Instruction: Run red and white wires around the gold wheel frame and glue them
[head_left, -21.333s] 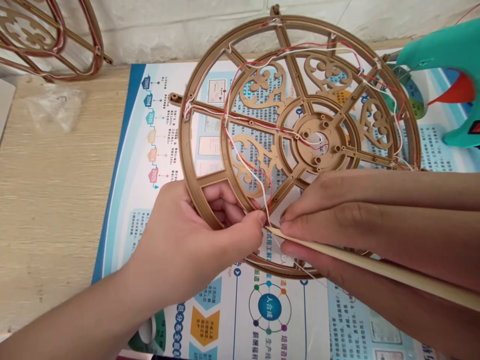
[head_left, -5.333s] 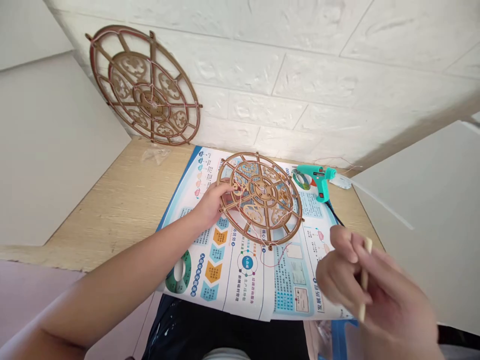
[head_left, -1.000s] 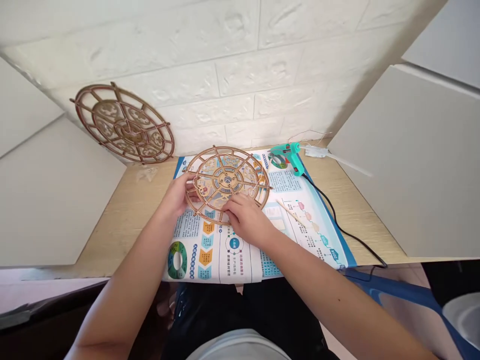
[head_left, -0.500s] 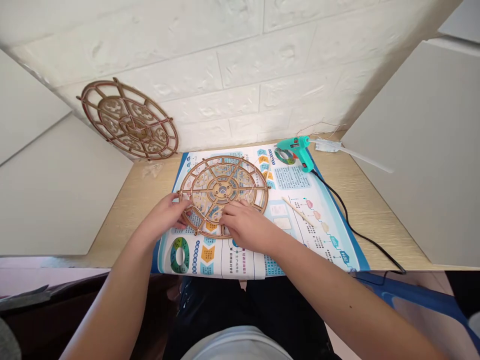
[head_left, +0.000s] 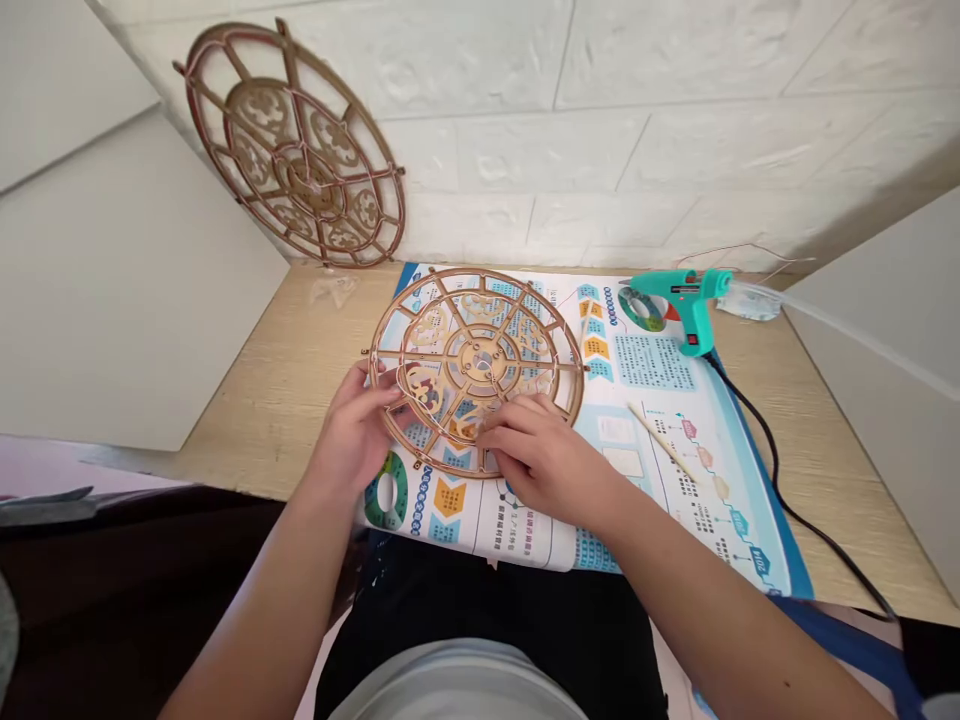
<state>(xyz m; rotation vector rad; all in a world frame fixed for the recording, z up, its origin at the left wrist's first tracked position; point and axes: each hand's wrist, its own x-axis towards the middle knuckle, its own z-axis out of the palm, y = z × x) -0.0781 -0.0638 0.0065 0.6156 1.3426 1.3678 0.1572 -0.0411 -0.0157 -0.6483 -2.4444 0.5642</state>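
A round, brown openwork frame (head_left: 486, 330) with spokes, rings and cut-out ornaments is in front of me over the printed sheet. My left hand (head_left: 358, 425) grips its left rim, thumb above and fingers beneath. A thin pale wire (head_left: 420, 398) runs along the inner ring on the left side. My right hand (head_left: 536, 450) is closed over the frame's lower right part, fingertips pressed together at the inner ring. What those fingertips pinch is hidden. The left rim appears slightly raised from the sheet.
A second openwork frame (head_left: 300, 160) leans against the white brick-patterned wall. A teal glue gun (head_left: 690, 300) with a black cord (head_left: 772, 460) lies at the back right. Near my right hand lies a thin wooden stick (head_left: 660, 440). Clear plastic scraps (head_left: 334, 290) lie at left.
The camera view has tilted and shifted, so everything sits differently in it. My left fingers have gone further under the frame's rim. My right hand stays at the lower right part.
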